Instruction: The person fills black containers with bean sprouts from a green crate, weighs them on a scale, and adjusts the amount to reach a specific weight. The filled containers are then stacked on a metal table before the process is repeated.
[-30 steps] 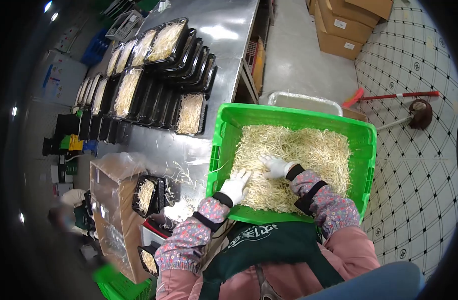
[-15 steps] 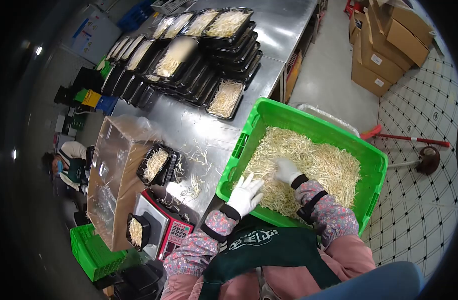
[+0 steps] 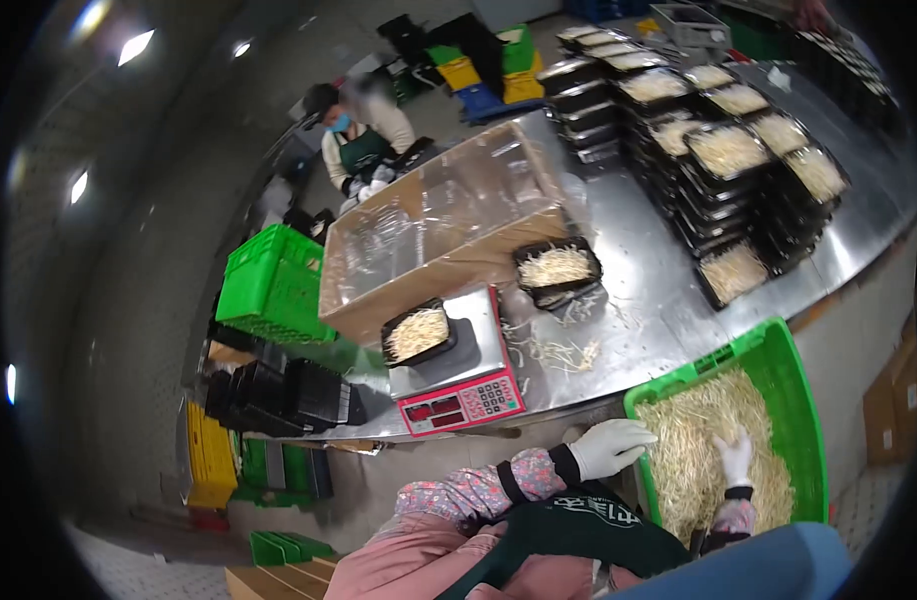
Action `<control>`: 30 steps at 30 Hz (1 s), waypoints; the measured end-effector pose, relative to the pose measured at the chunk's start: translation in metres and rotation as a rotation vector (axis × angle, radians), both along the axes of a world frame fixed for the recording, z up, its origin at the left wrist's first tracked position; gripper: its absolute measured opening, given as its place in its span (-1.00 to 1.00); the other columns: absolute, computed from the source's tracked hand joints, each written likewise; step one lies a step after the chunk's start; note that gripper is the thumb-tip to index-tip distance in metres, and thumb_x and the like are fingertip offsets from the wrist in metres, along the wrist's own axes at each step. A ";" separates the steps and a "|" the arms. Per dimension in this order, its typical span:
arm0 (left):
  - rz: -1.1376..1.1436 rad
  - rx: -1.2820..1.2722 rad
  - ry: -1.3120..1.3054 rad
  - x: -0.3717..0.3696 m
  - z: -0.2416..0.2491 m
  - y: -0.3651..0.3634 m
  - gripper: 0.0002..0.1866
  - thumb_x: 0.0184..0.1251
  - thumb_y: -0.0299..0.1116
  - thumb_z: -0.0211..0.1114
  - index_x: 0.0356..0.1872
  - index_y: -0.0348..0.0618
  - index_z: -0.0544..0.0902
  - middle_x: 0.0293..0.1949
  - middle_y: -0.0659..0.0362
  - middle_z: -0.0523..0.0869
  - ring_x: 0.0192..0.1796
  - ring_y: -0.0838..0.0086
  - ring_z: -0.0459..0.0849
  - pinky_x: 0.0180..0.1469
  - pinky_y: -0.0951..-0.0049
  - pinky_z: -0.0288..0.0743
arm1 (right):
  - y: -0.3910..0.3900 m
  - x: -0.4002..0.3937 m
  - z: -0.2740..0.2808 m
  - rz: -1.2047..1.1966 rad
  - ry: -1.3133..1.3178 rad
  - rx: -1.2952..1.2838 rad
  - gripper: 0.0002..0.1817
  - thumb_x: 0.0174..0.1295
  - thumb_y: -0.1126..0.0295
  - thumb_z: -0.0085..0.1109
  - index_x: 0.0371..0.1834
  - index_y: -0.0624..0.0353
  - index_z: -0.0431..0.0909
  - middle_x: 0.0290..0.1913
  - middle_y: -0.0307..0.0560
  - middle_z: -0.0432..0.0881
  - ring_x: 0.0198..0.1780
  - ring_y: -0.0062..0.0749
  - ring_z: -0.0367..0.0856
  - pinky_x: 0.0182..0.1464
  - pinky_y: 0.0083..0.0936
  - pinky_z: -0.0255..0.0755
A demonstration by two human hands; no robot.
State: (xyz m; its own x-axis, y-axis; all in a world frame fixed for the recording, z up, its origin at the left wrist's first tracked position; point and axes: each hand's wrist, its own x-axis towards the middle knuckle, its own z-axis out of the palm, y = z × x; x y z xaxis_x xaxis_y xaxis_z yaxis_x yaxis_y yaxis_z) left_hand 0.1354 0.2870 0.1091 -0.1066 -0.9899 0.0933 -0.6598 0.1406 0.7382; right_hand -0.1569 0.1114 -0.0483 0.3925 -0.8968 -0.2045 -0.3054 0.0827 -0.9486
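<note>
My left hand (image 3: pixel 610 448), in a white glove, hovers by the near left rim of a green crate (image 3: pixel 800 400) with its fingers stretched out and nothing in them. Inside the crate my right hand (image 3: pixel 735 460), also gloved, rests on a heap of bean sprouts (image 3: pixel 683 450); its thumb and fingers are apart. A black tray of sprouts (image 3: pixel 418 333) sits on the pan of a red digital scale (image 3: pixel 463 403). Another filled tray (image 3: pixel 556 268) stands on the steel table right of the scale, with loose sprouts (image 3: pixel 563 352) scattered near it.
Stacked filled trays (image 3: pixel 728 155) cover the table's far right. A plastic-lined cardboard box (image 3: pixel 448 265) stands behind the scale. Black empty trays (image 3: pixel 283 393) and a green crate (image 3: pixel 273 280) are at left. A masked co-worker (image 3: pixel 368 140) stands across the table.
My view has swung left, bringing the scale and the co-worker nearer the middle. My left hand has shifted slightly out from over the crate; my right hand stays among the sprouts.
</note>
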 end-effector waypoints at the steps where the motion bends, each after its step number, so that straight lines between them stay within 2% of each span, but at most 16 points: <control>1: 0.035 -0.027 0.001 0.007 0.014 0.004 -0.70 0.38 -0.37 0.16 0.09 -0.11 0.65 0.06 0.06 0.68 0.22 0.18 0.57 0.28 0.22 0.41 | 0.001 -0.003 0.023 -0.041 -0.072 0.012 -0.49 0.14 0.47 0.33 0.19 0.35 0.48 0.07 -0.02 0.65 0.15 -0.26 0.57 0.27 -0.34 0.36; 5: 0.189 -0.115 0.061 0.047 0.031 0.022 -0.71 0.32 -0.43 0.16 0.02 -0.20 0.67 0.02 0.00 0.69 0.15 0.20 0.62 0.25 0.24 0.44 | 0.001 -0.028 0.026 -0.084 -0.245 -0.060 -0.44 0.18 0.55 0.26 0.29 0.38 0.38 0.19 0.03 0.57 0.19 -0.29 0.53 0.31 -0.40 0.33; 7: 0.244 -0.228 0.050 0.074 0.047 0.036 -0.74 0.31 -0.46 0.18 -0.02 -0.21 0.68 -0.01 0.02 0.71 0.11 0.18 0.65 0.21 0.24 0.48 | 0.001 -0.050 -0.002 0.082 0.137 -0.030 -0.43 0.21 0.56 0.23 0.32 0.39 0.35 0.22 0.02 0.54 0.23 -0.29 0.49 0.34 -0.40 0.28; 8: 0.274 -0.280 0.036 0.089 0.054 0.045 -0.74 0.30 -0.48 0.18 -0.03 -0.22 0.68 -0.02 0.02 0.71 0.10 0.18 0.65 0.20 0.24 0.49 | -0.004 -0.054 -0.012 0.089 0.140 -0.047 -0.43 0.21 0.56 0.23 0.32 0.39 0.35 0.22 0.02 0.54 0.23 -0.29 0.49 0.34 -0.40 0.28; 10: 0.284 -0.322 -0.015 0.128 0.087 0.066 -0.73 0.28 -0.51 0.21 -0.01 -0.23 0.68 0.02 -0.01 0.70 0.13 0.14 0.64 0.21 0.23 0.50 | -0.009 -0.050 -0.017 -0.076 -0.062 -0.151 -0.45 0.23 0.54 0.23 0.30 0.42 0.36 0.21 0.00 0.54 0.22 -0.30 0.49 0.33 -0.40 0.29; 12: 0.556 -0.429 -0.049 0.169 0.088 0.096 -0.70 0.26 -0.55 0.21 0.02 -0.23 0.67 0.01 -0.03 0.70 0.14 0.12 0.64 0.22 0.24 0.48 | 0.002 0.011 0.084 -0.107 0.073 -0.182 -0.48 0.21 0.55 0.25 0.27 0.41 0.40 0.18 -0.01 0.57 0.18 -0.32 0.52 0.31 -0.41 0.32; 14: 0.799 -0.553 -0.080 0.219 0.086 0.127 -0.66 0.28 -0.57 0.19 0.09 -0.27 0.63 0.05 -0.04 0.69 0.19 0.14 0.61 0.28 0.26 0.42 | 0.011 0.082 0.159 0.081 0.090 -0.261 -0.46 0.19 0.54 0.28 0.26 0.39 0.41 0.17 0.00 0.58 0.19 -0.34 0.53 0.30 -0.42 0.34; 16: 1.059 -0.532 0.013 0.269 0.069 0.163 -0.61 0.38 -0.49 0.13 0.21 -0.32 0.52 0.19 -0.09 0.59 0.29 0.16 0.53 0.37 0.28 0.32 | 0.023 0.164 0.201 0.214 -0.054 -0.319 -0.47 0.18 0.55 0.29 0.25 0.38 0.42 0.17 0.01 0.58 0.18 -0.36 0.54 0.26 -0.43 0.39; 19: 1.209 -0.610 0.086 0.343 0.017 0.202 -0.54 0.46 -0.48 0.07 0.33 -0.38 0.37 0.31 -0.10 0.45 0.38 0.23 0.42 0.42 0.33 0.23 | 0.063 0.300 0.255 0.475 -0.202 -0.257 -0.46 0.15 0.52 0.34 0.22 0.38 0.44 0.14 -0.01 0.62 0.12 -0.37 0.59 0.20 -0.45 0.45; 20: 1.198 -0.626 0.238 0.360 -0.001 0.211 -0.53 0.52 -0.45 -0.01 0.38 -0.38 0.29 0.36 -0.08 0.40 0.40 0.27 0.37 0.45 0.34 0.19 | 0.077 0.343 0.262 0.563 -0.274 -0.271 -0.44 0.12 0.52 0.36 0.22 0.38 0.45 0.13 -0.01 0.62 0.11 -0.39 0.60 0.20 -0.48 0.45; 21: 1.183 -0.636 0.388 0.369 -0.010 0.217 -0.52 0.59 -0.43 -0.10 0.43 -0.39 0.20 0.40 -0.05 0.34 0.43 0.31 0.32 0.47 0.35 0.15 | 0.082 0.381 0.266 0.696 -0.105 -0.524 -0.46 0.12 0.50 0.39 0.20 0.33 0.48 0.11 -0.02 0.63 0.12 -0.44 0.59 0.18 -0.48 0.46; 22: 1.181 -0.636 0.398 0.372 -0.011 0.219 -0.52 0.59 -0.43 -0.10 0.43 -0.39 0.20 0.40 -0.05 0.34 0.43 0.31 0.32 0.47 0.35 0.15 | 0.098 0.420 0.271 0.775 -0.104 -0.642 -0.48 0.08 0.46 0.41 0.15 0.27 0.52 0.07 0.01 0.65 0.08 -0.28 0.65 0.12 -0.44 0.50; 24: 1.057 -0.667 0.756 0.376 -0.005 0.216 -0.48 0.63 -0.34 -0.17 0.48 -0.38 0.12 0.48 0.00 0.24 0.48 0.37 0.24 0.51 0.36 0.06 | 0.128 0.493 0.278 0.923 -0.164 -1.003 -0.44 0.01 0.32 0.43 0.12 0.22 0.53 -0.05 0.07 0.66 -0.03 -0.05 0.65 0.02 -0.28 0.53; 25: 1.055 -0.671 0.765 0.378 -0.005 0.215 -0.48 0.63 -0.34 -0.17 0.48 -0.38 0.12 0.48 0.00 0.24 0.48 0.37 0.24 0.51 0.36 0.06 | 0.141 0.528 0.267 0.979 -0.166 -1.107 -0.44 -0.01 0.31 0.41 0.11 0.20 0.53 -0.09 0.06 0.65 -0.05 -0.04 0.63 0.01 -0.26 0.51; 29: 1.144 -0.475 0.076 0.382 -0.006 0.206 -0.40 0.47 -0.51 -0.01 0.51 -0.22 0.13 0.49 -0.04 0.22 0.53 0.18 0.16 0.54 0.28 -0.02 | 0.198 0.619 0.216 1.219 0.058 -1.296 -0.50 0.01 0.29 0.32 0.07 0.17 0.52 -0.16 0.01 0.59 -0.06 -0.07 0.56 0.00 -0.18 0.43; 30: 1.105 -0.427 0.119 0.379 0.000 0.202 -0.40 0.42 -0.47 0.05 0.48 -0.23 0.20 0.47 -0.06 0.27 0.52 0.09 0.17 0.53 0.18 0.01 | 0.206 0.629 0.192 1.244 0.030 -1.322 -0.51 0.03 0.28 0.29 0.07 0.18 0.52 -0.15 0.01 0.58 -0.05 -0.07 0.55 0.00 -0.15 0.43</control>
State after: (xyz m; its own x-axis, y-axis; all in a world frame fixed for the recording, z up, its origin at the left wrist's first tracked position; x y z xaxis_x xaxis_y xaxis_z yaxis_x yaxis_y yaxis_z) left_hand 0.5147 0.4889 0.1087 0.8167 -0.4264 0.3889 -0.5082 -0.2121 0.8347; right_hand 0.4719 0.3177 0.1436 0.8964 0.3246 0.3020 0.3895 -0.9019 -0.1867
